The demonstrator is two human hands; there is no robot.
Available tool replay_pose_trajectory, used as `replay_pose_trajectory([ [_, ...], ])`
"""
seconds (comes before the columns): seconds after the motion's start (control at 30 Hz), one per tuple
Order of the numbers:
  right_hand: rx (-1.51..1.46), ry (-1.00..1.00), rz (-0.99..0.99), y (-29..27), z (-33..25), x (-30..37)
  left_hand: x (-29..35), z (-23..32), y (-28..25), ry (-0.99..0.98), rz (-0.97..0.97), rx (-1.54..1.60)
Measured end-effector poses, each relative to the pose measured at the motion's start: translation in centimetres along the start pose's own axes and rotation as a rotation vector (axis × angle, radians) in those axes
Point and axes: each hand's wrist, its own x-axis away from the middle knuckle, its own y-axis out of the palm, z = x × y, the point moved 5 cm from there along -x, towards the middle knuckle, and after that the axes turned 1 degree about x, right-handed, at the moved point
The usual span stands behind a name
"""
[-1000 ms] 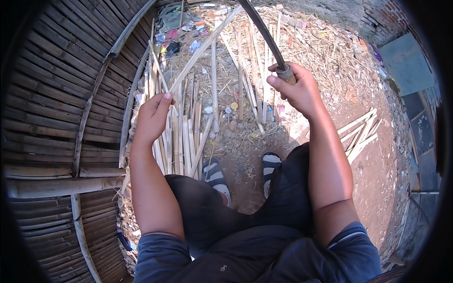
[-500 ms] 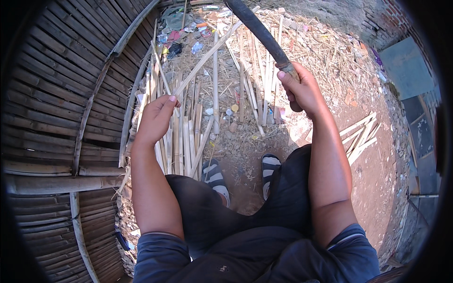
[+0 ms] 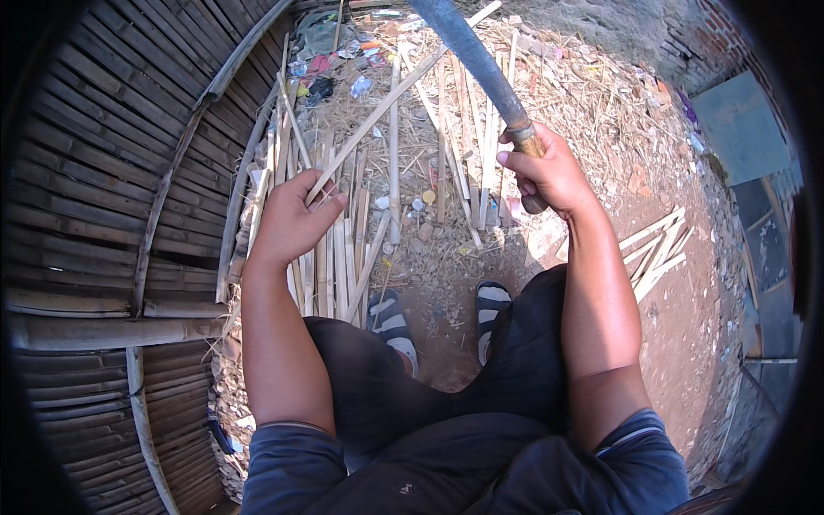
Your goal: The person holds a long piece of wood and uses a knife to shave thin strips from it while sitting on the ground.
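- Machete (image 3: 481,64), just one, now turned broader-faced; tip cut off.
- Right hand (image 3: 554,172): fingers clamped round handle (image 3: 530,144).
- One bamboo strip (image 3: 365,140), pinched in left hand (image 3: 296,215), partly hidden behind machete.

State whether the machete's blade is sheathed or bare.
Bare: the machete's blade shows grey metal from the wooden handle in the right hand to the picture's upper edge, where its tip runs out of view.
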Motion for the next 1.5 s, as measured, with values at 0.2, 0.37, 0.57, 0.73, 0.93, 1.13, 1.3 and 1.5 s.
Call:
replay_pose_trajectory([
  [0.2,0.253,0.087,-0.133,1.7,-0.4,0.8,0.1,0.1,0.0,0.004,0.018,0.001],
  [0.37,0.070,0.003,0.015,0.7,-0.2,0.0,0.0,-0.3,-0.2,0.030,0.050,0.015],
  [0.57,0.216,0.070,-0.175,2.3,-0.3,1.0,0.0,0.2,-0.1,-0.065,0.004,-0.095],
  [0.73,0.044,0.011,-0.009,0.4,-0.8,0.2,0.4,-0.1,-0.5,0.007,0.063,-0.022],
  [0.93,0.145,0.017,-0.121,1.2,-0.6,0.8,0.0,-0.3,-0.5,-0.003,0.059,-0.025],
  [1.13,0.219,0.014,-0.140,1.4,-0.7,0.7,-0.1,-0.2,-0.1,0.036,0.059,-0.010],
  [1.3,0.091,-0.058,0.023,-0.3,0.1,-0.7,0.1,-0.3,-0.6,0.046,0.041,-0.025],
  [1.5,0.322,-0.053,-0.140,2.1,-0.3,0.9,-0.4,0.4,0.3,0.009,-0.040,-0.044],
])
